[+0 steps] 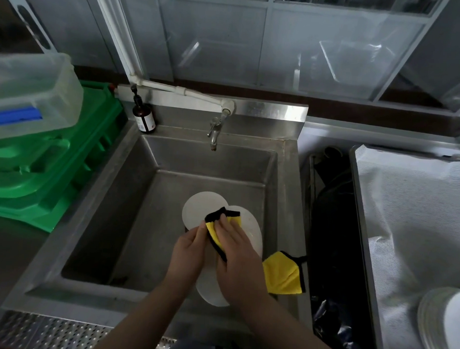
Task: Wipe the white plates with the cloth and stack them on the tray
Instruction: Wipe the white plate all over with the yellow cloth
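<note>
We hold one round white plate (250, 232) tilted over the stainless steel sink (133, 223), its lower edge near the front rim. Our left hand (187, 253) grips the plate's left edge, fingers curled round it. Our right hand (236, 255) presses the yellow, black-edged cloth (214, 232) flat on the plate face with straight fingers; a loose corner of the cloth hangs out to the right. Risk: only one hand clamps the plate, so hard wiping pressure could twist it loose and drop it onto the second white plate (199, 207) lying in the basin just behind. The hanging corner could also snag. The stack of wiped white plates (432, 317) sits on the white-lined tray (405, 206) to the right, across a dark gap that each carry must cross.
</note>
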Motion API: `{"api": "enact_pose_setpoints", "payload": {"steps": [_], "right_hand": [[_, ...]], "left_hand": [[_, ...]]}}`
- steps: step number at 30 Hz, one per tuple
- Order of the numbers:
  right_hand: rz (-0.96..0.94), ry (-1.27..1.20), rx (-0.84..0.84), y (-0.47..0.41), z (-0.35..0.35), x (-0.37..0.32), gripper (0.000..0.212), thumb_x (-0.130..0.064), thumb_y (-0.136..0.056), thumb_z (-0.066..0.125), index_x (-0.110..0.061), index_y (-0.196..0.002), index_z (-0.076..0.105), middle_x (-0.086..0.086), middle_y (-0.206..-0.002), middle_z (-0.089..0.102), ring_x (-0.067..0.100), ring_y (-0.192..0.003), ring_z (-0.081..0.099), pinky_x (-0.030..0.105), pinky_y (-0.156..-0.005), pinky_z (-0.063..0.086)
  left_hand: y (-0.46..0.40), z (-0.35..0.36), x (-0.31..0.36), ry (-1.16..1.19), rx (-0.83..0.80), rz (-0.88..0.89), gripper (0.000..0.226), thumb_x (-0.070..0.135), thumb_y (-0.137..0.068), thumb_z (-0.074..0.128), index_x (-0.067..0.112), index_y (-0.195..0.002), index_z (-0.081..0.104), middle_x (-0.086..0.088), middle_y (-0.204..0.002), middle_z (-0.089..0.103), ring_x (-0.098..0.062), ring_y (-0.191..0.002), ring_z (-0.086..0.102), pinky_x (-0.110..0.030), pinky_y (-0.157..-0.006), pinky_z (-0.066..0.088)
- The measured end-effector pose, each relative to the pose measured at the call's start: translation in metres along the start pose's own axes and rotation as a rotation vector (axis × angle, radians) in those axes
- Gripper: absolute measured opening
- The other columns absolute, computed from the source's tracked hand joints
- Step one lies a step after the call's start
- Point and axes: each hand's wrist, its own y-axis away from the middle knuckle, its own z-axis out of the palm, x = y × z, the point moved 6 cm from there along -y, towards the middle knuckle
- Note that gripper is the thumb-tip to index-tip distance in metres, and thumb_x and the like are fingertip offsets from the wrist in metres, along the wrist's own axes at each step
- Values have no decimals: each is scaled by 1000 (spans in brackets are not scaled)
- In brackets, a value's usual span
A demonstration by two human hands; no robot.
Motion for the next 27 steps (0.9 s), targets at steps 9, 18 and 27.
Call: {"api": "enact_pose_setpoints", "payload": {"steps": [9, 18, 27], "right_hand": [[-156, 365, -17, -5, -8, 6, 54, -15, -87, 35, -13, -139, 50, 0, -150, 44, 23, -138, 41, 22, -54, 56], [-57, 474, 54, 4, -22, 43, 64, 6, -72, 58, -10, -134, 57, 0, -146, 48, 26, -133, 48, 13, -46, 45], [196, 183, 61, 24, -28, 89, 65, 1, -89, 54, -18, -148, 37, -16, -150, 22, 12, -143, 30, 26, -106, 39]], "left_hand": [[2, -6, -5, 103, 69, -72, 40, 39, -104, 46, 18, -90, 77, -3, -82, 77, -23, -86, 73, -43, -83, 58], [7, -13, -4, 204, 118, -86, 52, 45, -103, 46, 0, -94, 70, -21, -86, 71, -26, -78, 71, -36, -68, 55], [4, -13, -5, 293, 106, -79, 44, 44, -103, 45, 10, -102, 72, -4, -86, 77, -15, -75, 73, -24, -54, 55]]}}
